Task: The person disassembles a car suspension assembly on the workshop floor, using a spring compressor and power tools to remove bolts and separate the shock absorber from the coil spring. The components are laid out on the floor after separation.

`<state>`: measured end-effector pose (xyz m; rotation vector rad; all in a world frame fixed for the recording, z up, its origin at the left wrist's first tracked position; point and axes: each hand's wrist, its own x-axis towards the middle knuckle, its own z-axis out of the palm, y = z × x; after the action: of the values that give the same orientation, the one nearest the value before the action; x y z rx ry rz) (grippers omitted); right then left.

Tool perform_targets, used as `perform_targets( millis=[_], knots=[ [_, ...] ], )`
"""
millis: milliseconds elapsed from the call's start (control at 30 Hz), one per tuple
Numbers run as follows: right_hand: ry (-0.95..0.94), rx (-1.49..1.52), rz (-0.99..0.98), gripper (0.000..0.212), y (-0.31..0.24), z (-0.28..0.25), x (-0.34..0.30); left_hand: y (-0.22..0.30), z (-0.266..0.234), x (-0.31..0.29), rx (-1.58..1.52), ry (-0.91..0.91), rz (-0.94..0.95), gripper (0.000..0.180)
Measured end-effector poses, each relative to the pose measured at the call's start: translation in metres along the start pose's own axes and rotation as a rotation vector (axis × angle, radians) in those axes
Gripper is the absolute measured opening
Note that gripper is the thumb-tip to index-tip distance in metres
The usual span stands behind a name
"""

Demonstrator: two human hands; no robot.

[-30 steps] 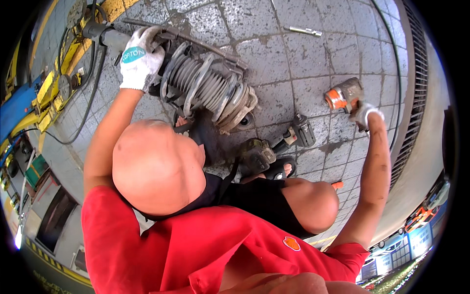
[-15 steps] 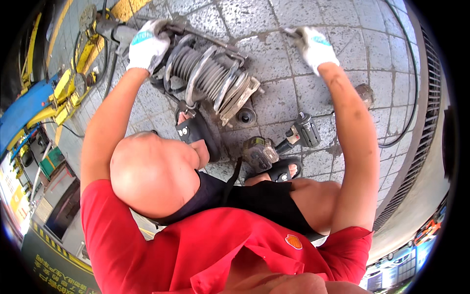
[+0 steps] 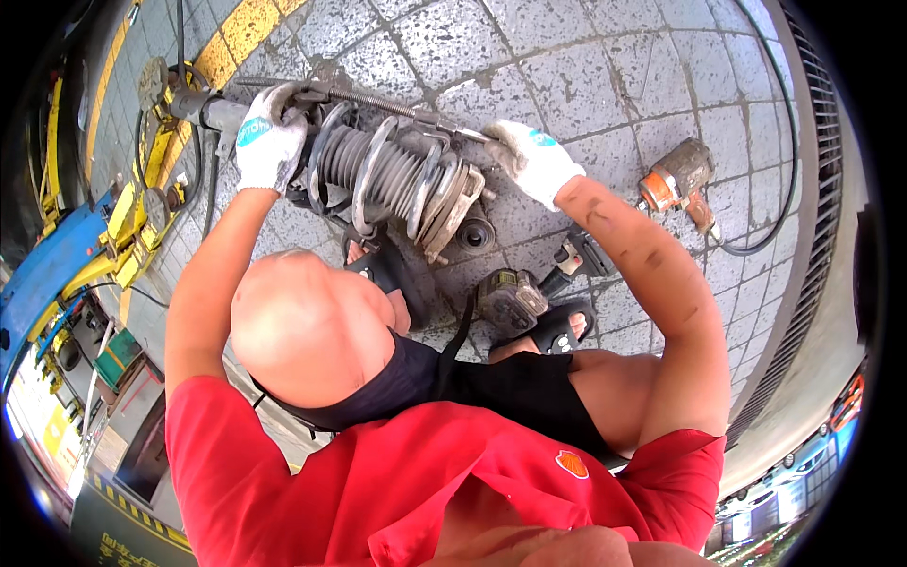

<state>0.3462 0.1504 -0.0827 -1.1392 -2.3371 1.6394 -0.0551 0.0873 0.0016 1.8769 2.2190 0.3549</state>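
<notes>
A strut with its coil spring (image 3: 378, 175) and ribbed dust boot lies across the floor in front of me, its tube pointing left. Along its far side runs a threaded spring compressor (image 3: 383, 102). My left hand (image 3: 269, 142), in a white and grey work glove, is closed around the compressor's left end, by the strut's tube. My gloved right hand (image 3: 529, 163) is closed on a slim metal tool (image 3: 475, 135), whose tip meets the compressor's right end. The fingers hide most of this tool, so its kind cannot be made out.
A round rubber-like bushing (image 3: 475, 234) stands beside the strut. Near my feet lies a cordless power tool (image 3: 510, 300), partly behind my right forearm. An orange impact wrench (image 3: 678, 180) with a hose (image 3: 789, 208) lies at right. A blue and yellow lift arm (image 3: 57, 246) stands left.
My right hand has come left and nearer, bringing the metal tool to the compressor's right end. My left hand stays at the strut, shifted slightly. The orange impact wrench is now uncovered.
</notes>
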Motion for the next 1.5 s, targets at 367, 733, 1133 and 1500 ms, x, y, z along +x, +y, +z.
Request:
perform_targets(
  millis=[367,733,1133,1500],
  knots=[
    [0.109,-0.117,0.097,0.049,-0.006,-0.04,0.032,-0.042,0.028,-0.005,-0.187,0.098,-0.191,0.042],
    [-0.087,0.456,0.464,0.066,0.081,0.062,-0.307,-0.019,0.02,-0.022,-0.03,0.178,-0.342,0.048],
    [0.401,1.525,0.351,0.031,0.048,0.05,-0.192,-0.01,0.004,-0.071,0.046,0.098,-0.321,0.069],
    [0.018,0.989,0.519,0.018,0.015,-0.108,-0.06,-0.004,0.014,-0.085,-0.036,0.244,-0.278,0.067]
  ],
)
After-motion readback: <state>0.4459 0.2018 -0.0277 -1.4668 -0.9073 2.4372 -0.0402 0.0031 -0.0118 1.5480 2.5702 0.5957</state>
